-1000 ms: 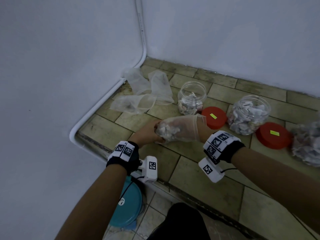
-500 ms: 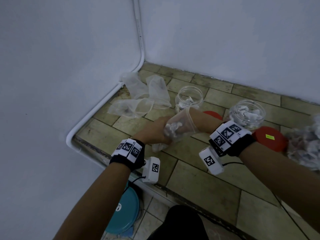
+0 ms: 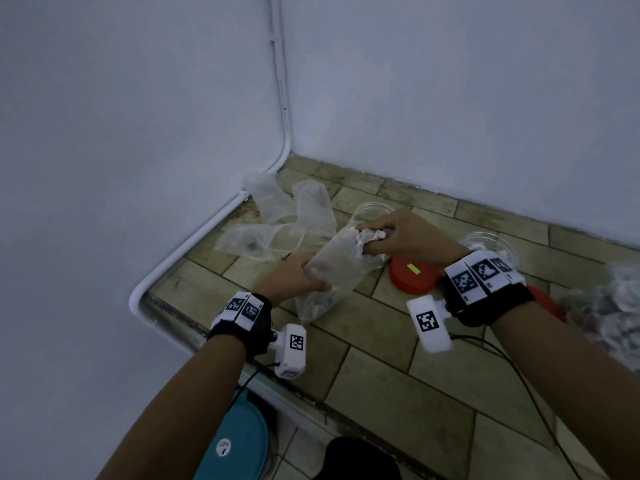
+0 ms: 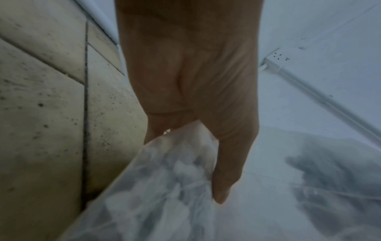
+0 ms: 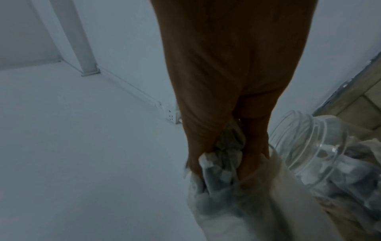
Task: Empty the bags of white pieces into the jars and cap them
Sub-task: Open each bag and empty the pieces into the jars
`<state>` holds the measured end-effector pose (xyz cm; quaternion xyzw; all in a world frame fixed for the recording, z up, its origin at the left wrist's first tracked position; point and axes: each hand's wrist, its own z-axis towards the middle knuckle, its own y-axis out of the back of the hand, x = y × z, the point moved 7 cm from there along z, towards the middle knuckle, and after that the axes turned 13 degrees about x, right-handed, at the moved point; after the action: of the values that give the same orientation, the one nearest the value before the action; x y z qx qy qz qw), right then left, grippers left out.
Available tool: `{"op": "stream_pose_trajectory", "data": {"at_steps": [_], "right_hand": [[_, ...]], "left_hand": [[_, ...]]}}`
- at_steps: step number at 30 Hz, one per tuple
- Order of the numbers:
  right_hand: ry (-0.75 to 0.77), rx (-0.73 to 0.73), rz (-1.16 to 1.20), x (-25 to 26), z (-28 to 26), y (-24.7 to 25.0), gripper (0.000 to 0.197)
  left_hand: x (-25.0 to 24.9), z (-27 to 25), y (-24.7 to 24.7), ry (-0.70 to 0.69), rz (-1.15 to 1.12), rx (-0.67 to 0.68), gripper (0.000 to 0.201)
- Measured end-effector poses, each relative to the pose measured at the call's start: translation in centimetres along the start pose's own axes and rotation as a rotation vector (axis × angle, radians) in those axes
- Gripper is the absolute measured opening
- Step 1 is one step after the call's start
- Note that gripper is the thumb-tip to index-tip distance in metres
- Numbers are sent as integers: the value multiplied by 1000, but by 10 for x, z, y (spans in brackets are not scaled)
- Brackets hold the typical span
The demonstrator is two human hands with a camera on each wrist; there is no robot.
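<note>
A clear plastic bag (image 3: 332, 271) of white pieces slants above the tiled ledge. My left hand (image 3: 294, 278) grips its lower part (image 4: 164, 179). My right hand (image 3: 391, 237) pinches white pieces (image 3: 369, 235) at the bag's upper mouth (image 5: 218, 171), just beside the open rim of the left clear jar (image 3: 372, 209) (image 5: 321, 154), which holds white pieces. A second jar (image 3: 491, 242) stands to the right behind my right wrist. One red lid (image 3: 412, 275) lies flat between the jars; another red lid (image 3: 547, 303) shows past my wrist.
Empty crumpled clear bags (image 3: 284, 220) lie in the ledge's back left corner. A full bag of white pieces (image 3: 609, 313) sits at the right edge. White walls close the corner. A teal round object (image 3: 239, 441) lies on the floor below the ledge's front edge.
Both hands lifted the bag off the tiles and tilted its mouth up towards the left jar. My right hand moved from the bag's side to its mouth and now pinches pieces there.
</note>
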<state>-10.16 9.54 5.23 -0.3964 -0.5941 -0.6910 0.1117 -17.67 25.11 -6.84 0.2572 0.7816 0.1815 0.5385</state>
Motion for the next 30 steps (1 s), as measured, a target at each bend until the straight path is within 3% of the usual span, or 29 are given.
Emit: {"op": "stream_pose_trajectory", "data": {"at_steps": [6,9,15,18,21,26,30], "right_hand": [[-1,-54,220,-11,-2,13,24],[-64,-101,411,-32,1,19,32],[-92,-254,587,-56,8,47,21],[-174,-212,310,-66,21,53,18],[-194,-48,-92,-67,42,43,14],[-293,162,-334,-72,70,21,5],[-334,382,-548,-71,81,6,35]], "left_hand": [[10,-6,8,-35,-307,-72,49],[9,-5,8,-52,-343,-64,48],[19,-3,10,-48,-363,-81,47],[22,-3,11,-49,-372,-75,45],[22,-3,11,-50,-383,-77,45],[21,-3,10,-38,-365,-76,42],[21,-3,10,-10,-315,-87,46]]}}
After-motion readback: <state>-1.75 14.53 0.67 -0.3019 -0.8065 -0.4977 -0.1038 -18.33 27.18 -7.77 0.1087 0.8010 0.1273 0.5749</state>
